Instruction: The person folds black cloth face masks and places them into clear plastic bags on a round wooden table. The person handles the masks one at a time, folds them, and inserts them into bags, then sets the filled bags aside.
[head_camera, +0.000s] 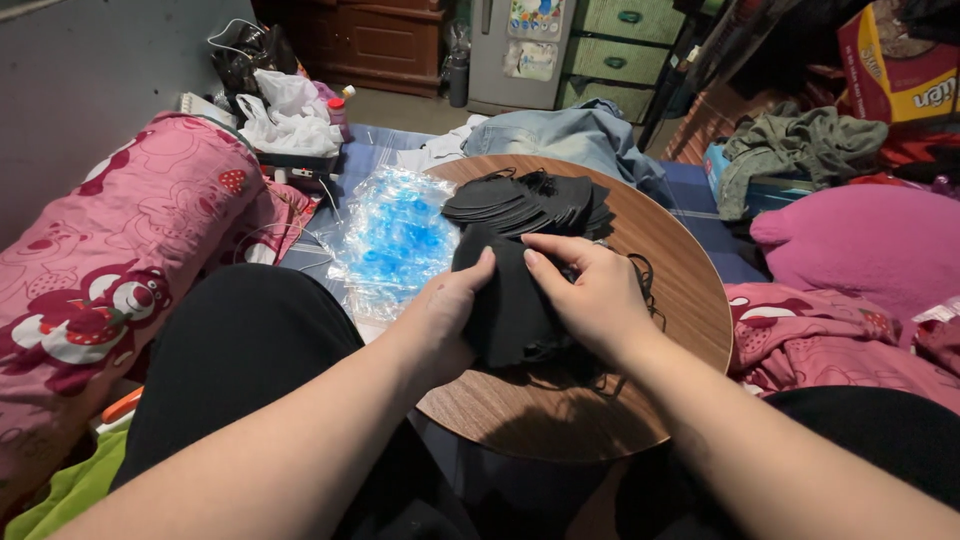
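Your two bare forearms come in from the bottom edge and meet over the round table (690, 300), which sits across your lap between your black-clad legs. Your left hand (440, 320) is clamped on the near left edge of a black face mask (505, 305), thumb lying up along its front. Your right hand (595, 295) grips the same mask from the right, fingers curled over its top edge and pressed down into the cloth, so both hands pinch one soft piece between them. The mask is matte and limp, folded flat, and it rests at the middle of the table with thin black ear loops trailing out beneath your right wrist.

Just beyond your fingers lies a fanned stack of masks (525, 200), each overlapping the next, at the far side of the table. The tabletop is smooth brown wood grain with a thin edge.

To the left of the table, touching its rim, a crinkled clear plastic bag (395, 240) with a blue tint lies on the bed. Further left is a fat pink bolster (110, 250) printed with bears and strawberries. Behind the stack a pale blue denim garment (570, 130) is heaped, and to the right a plain pink pillow (860, 240) bulges. White plastic bags (290, 115) sit in a cluster at the far left, well apart from your hands.
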